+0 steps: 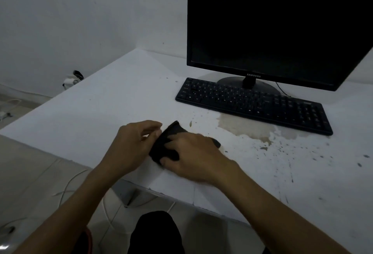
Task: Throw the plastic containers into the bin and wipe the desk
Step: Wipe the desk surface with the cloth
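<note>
A black cloth (pixel 168 141) lies bunched on the white desk (pixel 105 100) near its front edge. My right hand (pixel 193 152) presses on top of the cloth with its fingers curled over it. My left hand (pixel 135 140) pinches the cloth's left edge between thumb and fingers. A brownish stain (pixel 248 128) with dark speckles spreads over the desk to the right of the cloth, just in front of the keyboard. No plastic container or bin is in view.
A black keyboard (pixel 254 104) lies at the back right, and a dark Samsung monitor (pixel 278 25) stands behind it. White walls meet behind the desk. Cables (pixel 68 185) trail on the tiled floor at the left, by a wall socket (pixel 71 80).
</note>
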{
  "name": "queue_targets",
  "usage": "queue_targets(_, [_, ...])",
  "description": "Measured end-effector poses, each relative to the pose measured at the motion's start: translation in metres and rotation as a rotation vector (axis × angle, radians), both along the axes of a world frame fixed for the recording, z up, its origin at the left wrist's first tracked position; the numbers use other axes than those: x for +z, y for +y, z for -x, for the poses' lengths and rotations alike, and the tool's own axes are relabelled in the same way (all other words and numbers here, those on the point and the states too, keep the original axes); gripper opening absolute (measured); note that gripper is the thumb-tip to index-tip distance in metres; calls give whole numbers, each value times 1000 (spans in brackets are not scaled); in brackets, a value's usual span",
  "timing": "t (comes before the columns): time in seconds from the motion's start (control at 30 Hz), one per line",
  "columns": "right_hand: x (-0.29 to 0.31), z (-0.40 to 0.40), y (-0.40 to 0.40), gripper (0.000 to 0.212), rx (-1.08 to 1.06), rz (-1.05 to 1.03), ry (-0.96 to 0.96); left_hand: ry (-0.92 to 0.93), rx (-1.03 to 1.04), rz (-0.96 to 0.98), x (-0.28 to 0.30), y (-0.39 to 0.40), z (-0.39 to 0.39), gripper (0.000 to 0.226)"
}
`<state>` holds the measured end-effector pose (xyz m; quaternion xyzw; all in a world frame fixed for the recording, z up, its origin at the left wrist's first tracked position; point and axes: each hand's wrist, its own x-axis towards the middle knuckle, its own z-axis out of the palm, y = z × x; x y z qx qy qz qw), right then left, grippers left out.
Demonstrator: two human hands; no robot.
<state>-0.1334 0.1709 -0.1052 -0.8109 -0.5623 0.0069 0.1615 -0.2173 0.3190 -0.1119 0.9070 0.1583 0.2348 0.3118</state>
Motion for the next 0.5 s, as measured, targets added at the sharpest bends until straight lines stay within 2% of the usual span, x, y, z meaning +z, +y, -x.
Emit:
queue_targets(0.1, [-6,20,-35,35,46,17,-68,-36,-26,-5,-2,-11,1,26])
queue_targets(0.2, [-7,6,-81,31,-204,-35,-24,-31,-40,-44,-5,-25,1,28])
queue_targets(0.3, [-12,-3,-105,28,-425,-109,-87,-19,-86,-133,-7,-42,0,30])
queue_targets(0.43, [-17,19,-111,29,-292,-49,-103,13,-192,-122,-12,-69,-9,41])
queue_targets(0.5, [-17,5,-123,27,-356,-59,-76,-21,-194,-80,-12,-81,-12,43])
